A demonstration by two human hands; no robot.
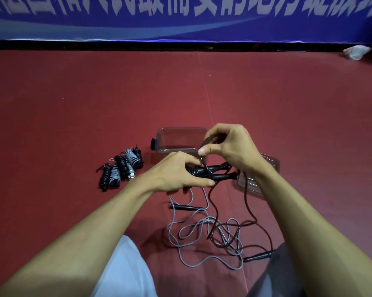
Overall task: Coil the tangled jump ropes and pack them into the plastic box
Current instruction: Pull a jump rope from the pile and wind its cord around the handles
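Note:
My left hand (178,172) grips two black jump rope handles (220,172) held side by side, with a few turns of dark rope wound round them. My right hand (227,144) pinches a loop of that dark rope (211,202) just above the handles. The rope's slack hangs down to the floor. There it tangles with a loose grey rope (180,230) whose black handles (186,207) lie on the mat. The clear plastic box (174,133) stands open just beyond my hands, nothing visible inside.
Several coiled black and grey ropes (120,168) lie in a cluster on the red floor left of the box. The box's clear lid (270,163) rests at the right, partly behind my right forearm. A blue banner wall runs along the back. My knees sit at the bottom.

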